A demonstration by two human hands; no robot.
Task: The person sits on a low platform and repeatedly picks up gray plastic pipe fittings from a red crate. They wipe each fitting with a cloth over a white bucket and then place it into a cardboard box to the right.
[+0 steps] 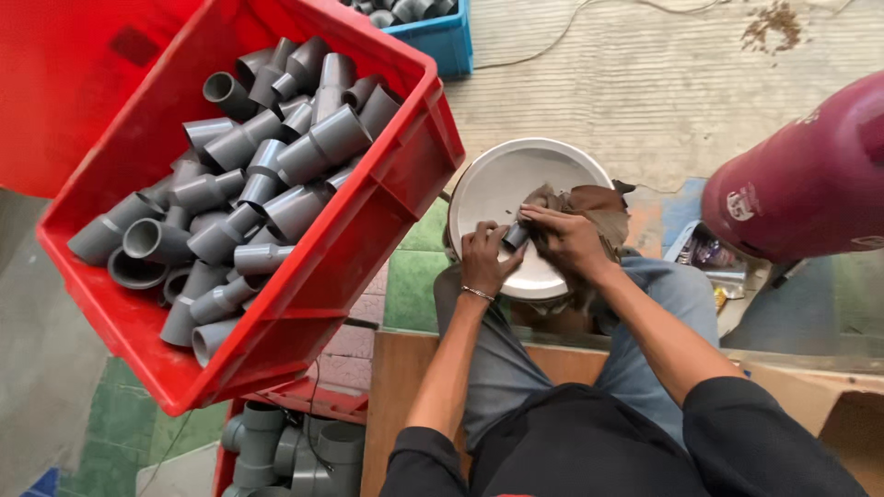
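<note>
Grey plastic, a short pipe fitting (516, 236), sits pinched between a seated person's two hands over a white bowl (497, 184) resting on the lap. The left hand (485, 259), a thin bracelet at its wrist, comes up from below with the forearm nearly straight, its fingers curled around the near end of the fitting. The right hand (569, 241) reaches in from the right with the elbow bent, fingers clenched on a brown rag (599, 204) pressed against the fitting. To the left, a red crate (368, 239) holds a heap of similar grey fittings. A blue crate (442, 41) stands beyond it, and a dark red gas cylinder (806, 179) stands at the right edge.
</note>
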